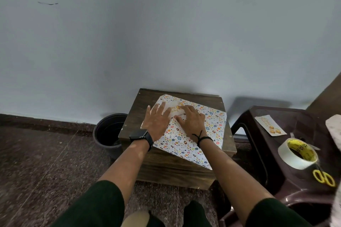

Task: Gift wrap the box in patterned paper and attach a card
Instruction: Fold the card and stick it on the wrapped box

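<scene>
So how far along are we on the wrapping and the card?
Done: the box on the wooden stand looks fully covered in patterned paper. In hand: left hand and right hand press flat on a card on top. Left: I can't tell if it's taped yet. The tape roll and scissors sit unused on the plastic stool beside a second card.

Paper (186, 140) white (multicoloured egg print); scissors (324, 178) yellow; stool (287, 155) brown.
</scene>
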